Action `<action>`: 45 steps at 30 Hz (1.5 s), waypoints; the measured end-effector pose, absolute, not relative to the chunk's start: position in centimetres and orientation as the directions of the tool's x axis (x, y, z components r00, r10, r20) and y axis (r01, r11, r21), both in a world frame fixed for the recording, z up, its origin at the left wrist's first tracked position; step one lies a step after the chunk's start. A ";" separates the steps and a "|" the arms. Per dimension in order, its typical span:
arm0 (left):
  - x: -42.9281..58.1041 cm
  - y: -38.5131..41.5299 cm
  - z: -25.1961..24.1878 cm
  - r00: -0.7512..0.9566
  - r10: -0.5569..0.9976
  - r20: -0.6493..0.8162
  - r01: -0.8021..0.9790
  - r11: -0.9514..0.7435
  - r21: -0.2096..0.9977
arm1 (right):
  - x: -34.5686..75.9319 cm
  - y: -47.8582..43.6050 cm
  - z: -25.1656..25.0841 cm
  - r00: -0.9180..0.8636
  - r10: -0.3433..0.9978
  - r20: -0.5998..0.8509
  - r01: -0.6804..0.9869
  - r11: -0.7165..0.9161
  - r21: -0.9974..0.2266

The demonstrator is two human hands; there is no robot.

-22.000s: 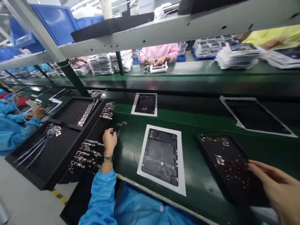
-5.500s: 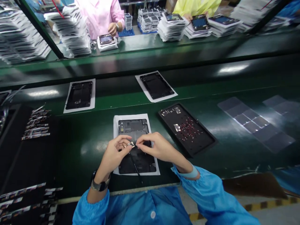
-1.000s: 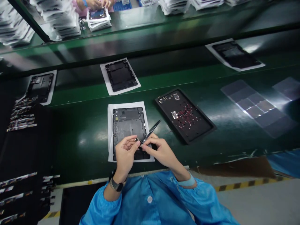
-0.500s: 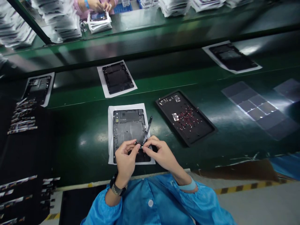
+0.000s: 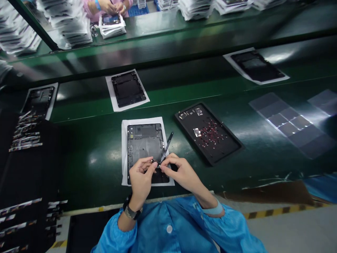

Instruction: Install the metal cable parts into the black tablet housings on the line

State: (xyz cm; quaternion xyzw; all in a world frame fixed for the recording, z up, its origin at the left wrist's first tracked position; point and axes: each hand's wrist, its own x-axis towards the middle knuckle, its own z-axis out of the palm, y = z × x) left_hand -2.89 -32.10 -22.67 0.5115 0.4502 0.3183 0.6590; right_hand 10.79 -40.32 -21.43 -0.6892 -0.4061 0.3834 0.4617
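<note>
Green and shiny, the desk (image 5: 92,165) is stretching across the whole frame, with a second green strip lying behind it, higher up. In the lower middle of the frame a white sheet (image 5: 124,154) is lying on the desk, and a dark tablet shell (image 5: 143,144) is resting on it. Both hands are working over the lower end of this shell.

The left hand (image 5: 140,177), wearing a watch (image 5: 131,211) on the wrist, is pinching a small part (image 5: 155,162) between thumb and forefinger, so its grip is narrow and closed on this part. The small part is sitting just above the lower right area of the shell, between the fingertips of the two hands.

The right hand (image 5: 181,172) is holding a thin black tool (image 5: 167,144). Its grip is closed around the lower end, while the upper end is pointing up and slightly right, over the edge of the sheet. The lower tip is reaching the small part; I cannot tell if they are touching.

Just right of the sheet, a black tray (image 5: 231,147) carrying many tiny red pieces is lying at an angle. At the upper left of the frame, another person's hands (image 5: 110,5) are handling something on the far strip.
</note>
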 end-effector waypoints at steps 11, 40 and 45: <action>-2.8 -32.1 -22.7 0.389 0.882 -0.268 0.039 0.274 0.961 | 10.8 -40.2 -21.4 0.380 0.910 -0.165 0.206 -0.257 -0.944; -3.7 -31.9 -23.4 0.623 0.709 0.329 0.273 -0.592 0.759 | 10.8 -40.5 -21.5 0.358 0.932 -0.061 0.259 -0.162 -0.952; -3.5 -32.2 -23.4 0.586 0.707 0.395 0.296 -0.641 0.708 | 10.8 -40.5 -21.6 0.349 0.936 -0.050 0.261 -0.148 -0.954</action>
